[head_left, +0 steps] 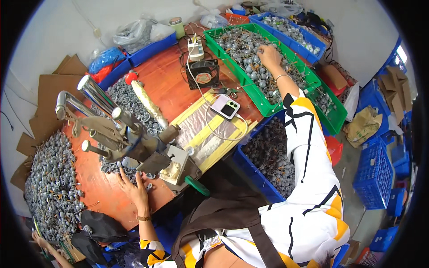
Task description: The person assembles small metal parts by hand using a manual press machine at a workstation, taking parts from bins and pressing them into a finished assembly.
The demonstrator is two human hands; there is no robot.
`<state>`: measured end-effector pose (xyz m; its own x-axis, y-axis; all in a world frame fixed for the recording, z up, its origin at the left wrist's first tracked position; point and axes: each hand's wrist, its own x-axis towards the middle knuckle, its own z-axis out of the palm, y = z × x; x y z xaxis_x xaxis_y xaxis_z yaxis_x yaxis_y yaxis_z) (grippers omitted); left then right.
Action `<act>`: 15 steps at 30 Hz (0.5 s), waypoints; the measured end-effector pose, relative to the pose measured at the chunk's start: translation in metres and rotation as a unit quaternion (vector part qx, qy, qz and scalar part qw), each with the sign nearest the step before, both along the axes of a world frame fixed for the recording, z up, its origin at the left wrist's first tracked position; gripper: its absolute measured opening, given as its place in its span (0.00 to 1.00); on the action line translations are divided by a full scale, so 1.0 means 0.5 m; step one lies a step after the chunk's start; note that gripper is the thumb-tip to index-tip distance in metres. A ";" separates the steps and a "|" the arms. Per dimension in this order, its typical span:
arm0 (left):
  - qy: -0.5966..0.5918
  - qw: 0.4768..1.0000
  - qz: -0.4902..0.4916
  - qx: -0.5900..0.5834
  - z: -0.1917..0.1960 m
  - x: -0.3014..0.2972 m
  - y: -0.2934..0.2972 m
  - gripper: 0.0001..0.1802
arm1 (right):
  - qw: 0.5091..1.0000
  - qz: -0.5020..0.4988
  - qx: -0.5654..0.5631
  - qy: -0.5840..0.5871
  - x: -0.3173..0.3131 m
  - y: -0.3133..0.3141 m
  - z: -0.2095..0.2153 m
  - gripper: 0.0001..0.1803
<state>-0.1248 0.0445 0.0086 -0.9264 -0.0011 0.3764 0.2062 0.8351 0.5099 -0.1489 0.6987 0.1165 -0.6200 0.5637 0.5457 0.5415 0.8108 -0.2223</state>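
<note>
My right hand is reaching into a long green bin at the far right. Its fingers are closed on a small grey round part, among many like it with thin wires or stems. My left hand rests by the near side of the table, fingers apart and holding nothing that I can see. Just beyond its fingertips lie grey ring-like parts, under a metal hand press. The press has a long lever wrapped in pale material with a red knob.
A flip phone on a cable lies on a taped board, near a small fan. Grey parts are heaped at the left. A blue bin stands below the green one. Another person's hand shows at lower left.
</note>
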 end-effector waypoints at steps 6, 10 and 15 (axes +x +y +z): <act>-0.009 0.982 -0.002 0.188 -0.023 -0.046 -0.034 0.28 | 0.979 0.009 -0.122 0.165 -0.027 0.064 0.040 0.20; -0.029 0.985 -0.019 0.167 -0.004 -0.089 -0.075 0.23 | 0.868 0.117 -0.328 0.353 0.004 0.076 0.168 0.22; -0.034 0.983 -0.012 0.179 -0.025 -0.094 -0.074 0.17 | 0.837 0.270 -0.213 0.426 0.053 0.051 0.319 0.19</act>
